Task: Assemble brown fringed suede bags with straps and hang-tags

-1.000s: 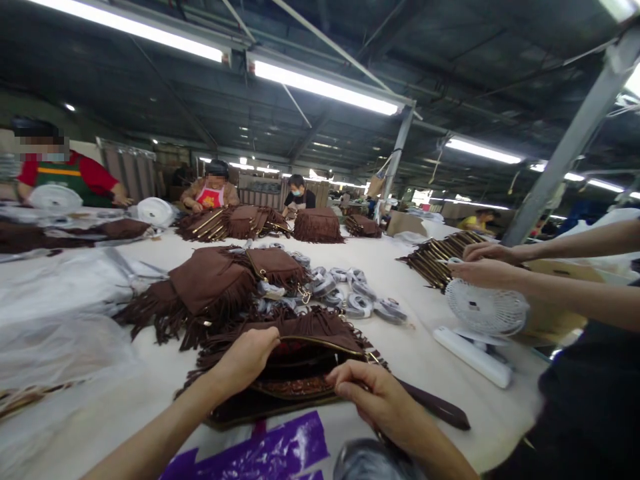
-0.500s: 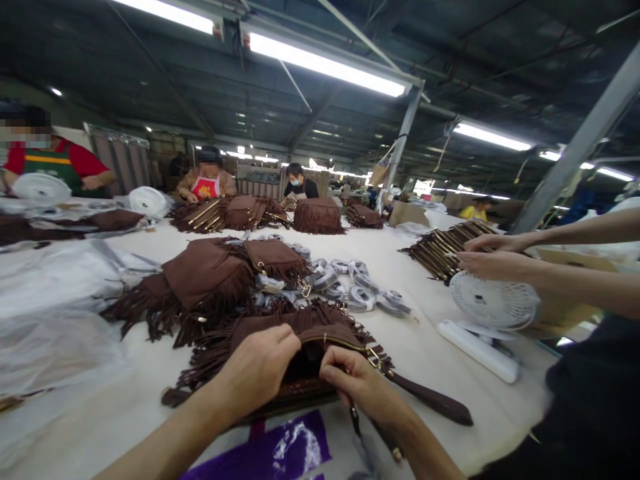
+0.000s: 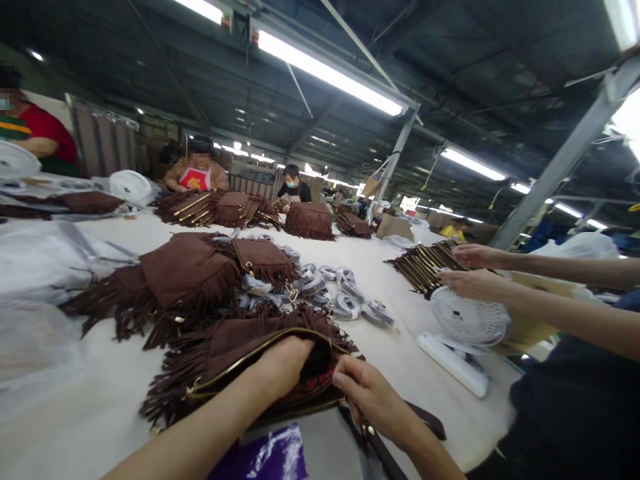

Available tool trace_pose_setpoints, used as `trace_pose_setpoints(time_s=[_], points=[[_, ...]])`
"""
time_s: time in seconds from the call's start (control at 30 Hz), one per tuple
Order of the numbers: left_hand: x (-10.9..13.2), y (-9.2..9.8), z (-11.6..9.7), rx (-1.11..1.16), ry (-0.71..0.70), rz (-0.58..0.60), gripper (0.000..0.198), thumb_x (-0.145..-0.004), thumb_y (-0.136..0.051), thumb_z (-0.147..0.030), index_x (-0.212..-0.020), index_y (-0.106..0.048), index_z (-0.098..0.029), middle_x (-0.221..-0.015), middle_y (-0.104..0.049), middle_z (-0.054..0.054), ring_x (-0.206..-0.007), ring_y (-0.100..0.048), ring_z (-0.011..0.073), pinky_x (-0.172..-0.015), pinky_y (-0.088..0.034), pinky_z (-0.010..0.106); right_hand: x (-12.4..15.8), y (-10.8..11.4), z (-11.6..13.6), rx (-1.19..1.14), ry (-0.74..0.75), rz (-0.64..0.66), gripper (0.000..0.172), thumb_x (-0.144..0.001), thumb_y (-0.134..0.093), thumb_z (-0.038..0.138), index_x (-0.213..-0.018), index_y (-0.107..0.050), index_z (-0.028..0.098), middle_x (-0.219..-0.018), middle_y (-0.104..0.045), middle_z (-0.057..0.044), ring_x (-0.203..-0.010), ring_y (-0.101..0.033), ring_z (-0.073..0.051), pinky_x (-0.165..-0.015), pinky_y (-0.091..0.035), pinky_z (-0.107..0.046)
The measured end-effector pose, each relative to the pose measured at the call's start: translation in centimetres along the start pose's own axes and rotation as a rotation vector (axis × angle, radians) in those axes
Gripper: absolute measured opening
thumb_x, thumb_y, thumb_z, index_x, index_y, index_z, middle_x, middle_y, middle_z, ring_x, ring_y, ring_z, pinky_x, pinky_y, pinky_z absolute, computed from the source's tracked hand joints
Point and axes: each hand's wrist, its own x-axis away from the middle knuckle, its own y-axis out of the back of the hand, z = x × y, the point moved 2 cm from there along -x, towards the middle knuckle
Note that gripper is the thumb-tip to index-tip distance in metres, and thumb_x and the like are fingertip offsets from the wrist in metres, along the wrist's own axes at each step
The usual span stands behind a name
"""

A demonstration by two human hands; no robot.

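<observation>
A dark brown fringed bag (image 3: 235, 343) lies in front of me with its gold zip open and its mouth gaping. My left hand (image 3: 286, 363) reaches into that opening; its fingertips are hidden inside. At the right end of the mouth, my right hand (image 3: 363, 390) has thumb and fingers closed on the bag's edge. A dark strap (image 3: 425, 420) sticks out past my right hand. Below the bag lies a shiny purple sheet (image 3: 277, 453), partly covered by my left forearm.
More fringed bags (image 3: 187, 267) are piled beyond, beside wrapped grey strap coils (image 3: 347, 303). On the right stand a white fan (image 3: 467, 317) and a row of gold-zipped pieces (image 3: 423, 267), where a co-worker's hands (image 3: 473, 283) work. Clear plastic (image 3: 37, 347) covers the left side.
My left hand has gone deeper into the bag, and the zipped mouth shows wider. My right hand stays at the right end of the opening. The view has shifted a little to the right.
</observation>
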Motion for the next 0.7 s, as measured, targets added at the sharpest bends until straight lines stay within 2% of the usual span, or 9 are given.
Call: trace_pose_setpoints(time_s=[0.1,0.23,0.37,0.47,0.57,0.7], points=[[0.1,-1.0,-0.2,0.051,-0.042,0.053,0.055,-0.076,-0.044,0.001,-0.125,-0.061,-0.018,-0.130,-0.064,0.010,-0.123,-0.057,0.0251,-0.107,-0.042,0.038,0.0,0.0,-0.2,0.013,0.005,0.011,0.022,-0.083,-0.052,0.041,-0.071,-0.045,0.024,-0.036,-0.038,0.012,-0.033,-0.035,-0.009,-0.036,-0.022,-0.018],[-0.2,-1.1,0.9,0.052,0.045,0.089,0.056,-0.075,-0.046,-0.001,-0.126,-0.062,-0.019,-0.132,-0.063,0.010,-0.124,-0.056,0.0295,-0.106,-0.042,0.044,-0.1,0.0,-0.4,0.039,-0.028,0.021,0.020,-0.081,-0.051,0.039,-0.071,-0.045,0.023,-0.037,-0.038,0.012,-0.033,-0.036,-0.009,-0.036,-0.024,-0.017],[-0.4,-1.6,1.7,0.077,0.051,0.115,0.063,-0.074,-0.048,-0.002,-0.133,-0.057,-0.025,-0.136,-0.061,0.006,-0.124,-0.055,0.0297,-0.108,-0.040,0.047,-0.3,-0.1,-0.4,0.054,-0.025,0.031,0.013,-0.082,-0.049,0.031,-0.072,-0.046,0.023,-0.040,-0.037,0.012,-0.033,-0.037,-0.008,-0.035,-0.023,-0.017],[-0.2,-2.5,2.0,0.107,0.040,0.085,0.064,-0.076,-0.044,-0.002,-0.135,-0.054,-0.025,-0.134,-0.062,0.005,-0.125,-0.054,0.0272,-0.110,-0.038,0.046,-0.6,-0.5,-0.3,0.074,-0.008,0.038,0.010,-0.081,-0.048,0.023,-0.071,-0.047,0.022,-0.045,-0.039,0.011,-0.034,-0.041,-0.008,-0.036,-0.025,-0.017],[0.0,-3.1,2.2,0.150,0.013,0.029,0.059,-0.075,-0.044,-0.004,-0.128,-0.060,-0.025,-0.129,-0.065,0.003,-0.126,-0.052,0.0248,-0.110,-0.038,0.040,-1.1,-1.0,-0.2,0.103,-0.029,0.057,0.012,-0.081,-0.047,0.018,-0.070,-0.049,0.022,-0.045,-0.040,0.011,-0.035,-0.045,-0.008,-0.036,-0.028,-0.017],[-0.7,-3.2,2.5,0.219,0.085,-0.036,0.051,-0.075,-0.045,-0.007,-0.119,-0.066,-0.023,-0.116,-0.072,0.004,-0.122,-0.054,0.0250,-0.104,-0.040,0.035,-1.7,-1.2,-0.3,0.097,-0.071,0.086,0.013,-0.081,-0.046,0.015,-0.070,-0.049,0.021,-0.040,-0.040,0.011,-0.034,-0.043,-0.009,-0.036,-0.028,-0.017]])
